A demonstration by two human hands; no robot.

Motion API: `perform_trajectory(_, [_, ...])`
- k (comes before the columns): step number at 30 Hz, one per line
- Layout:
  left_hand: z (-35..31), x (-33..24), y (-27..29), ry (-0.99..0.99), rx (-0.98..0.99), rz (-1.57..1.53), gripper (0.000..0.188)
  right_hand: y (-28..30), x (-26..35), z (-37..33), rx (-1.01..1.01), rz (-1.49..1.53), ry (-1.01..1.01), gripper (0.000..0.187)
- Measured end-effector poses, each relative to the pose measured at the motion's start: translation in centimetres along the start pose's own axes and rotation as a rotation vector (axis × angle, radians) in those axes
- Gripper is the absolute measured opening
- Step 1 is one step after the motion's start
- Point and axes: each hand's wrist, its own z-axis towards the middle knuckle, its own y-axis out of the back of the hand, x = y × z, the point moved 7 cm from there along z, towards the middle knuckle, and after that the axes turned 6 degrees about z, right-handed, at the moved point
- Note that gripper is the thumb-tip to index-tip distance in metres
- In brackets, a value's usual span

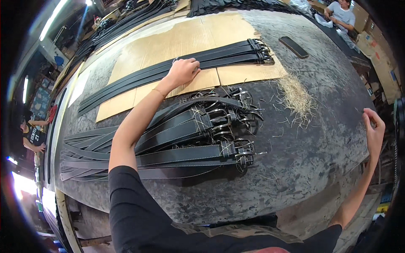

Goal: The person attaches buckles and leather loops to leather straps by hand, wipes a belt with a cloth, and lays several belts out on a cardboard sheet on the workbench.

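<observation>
The left hand lies on a neat stack of black belts, about midway along it, with its fingers bent over the top; whether they grip the belts or only rest on them, I cannot tell. A thin bracelet circles that wrist. The stack lies slantwise, partly on flat cardboard, its metal buckles together at the right end and its other end reaching past the cardboard's left edge.

The right hand is well apart from the belts, at the right side of the bench. Its thumb and forefinger are bent toward each other, tips close together; I cannot tell whether they pinch anything.

Nearer the wearer, a looser pile of belts spreads over the bench, buckles toward the right, with pale thread crossed around some belts near that end. A heap of cut threads lies right of the pile, and a dark phone lies beyond the heap. Another person is at the upper right.
</observation>
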Motion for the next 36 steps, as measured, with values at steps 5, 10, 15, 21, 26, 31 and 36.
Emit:
perform_trajectory(5, [0.4, 0.2, 0.0, 0.081, 0.072, 0.015, 0.018, -1.1, 0.0, -0.1, -0.008, 0.102, -0.018, 0.019])
perform_trajectory(10, [3.3, -1.0, 1.1, 0.128, 0.084, -0.055, 0.03, -2.8, -1.4, -2.2, -0.049, 0.449, -0.161, 0.014])
perform_trajectory(15, [0.3, 8.0, 0.0, 0.255, -0.008, -0.016, 0.066, -9.6, 1.3, -4.6, 0.067, 0.878, -0.292, 0.01])
perform_trajectory(21, [4.6, 5.6, -3.6, 0.268, 0.24, -0.278, 0.095, -9.5, -3.3, -8.0, 0.055, 0.995, -0.462, 0.011])
perform_trajectory(26, [-6.3, 16.4, -2.7, 0.523, 0.344, -0.201, 0.082, -13.3, -2.4, -7.6, 0.086, 1.191, -0.47, 0.021])
perform_trajectory(31, [-14.4, 21.8, 2.1, 0.761, 0.319, 0.229, 0.054, -11.5, -6.9, -8.0, 0.118, 1.055, -0.449, 0.031])
perform_trajectory(36, [-25.4, 27.1, 3.9, 0.862, 0.47, 0.58, 0.054, -9.6, -0.3, -7.6, -0.014, 0.909, -0.216, 0.015])
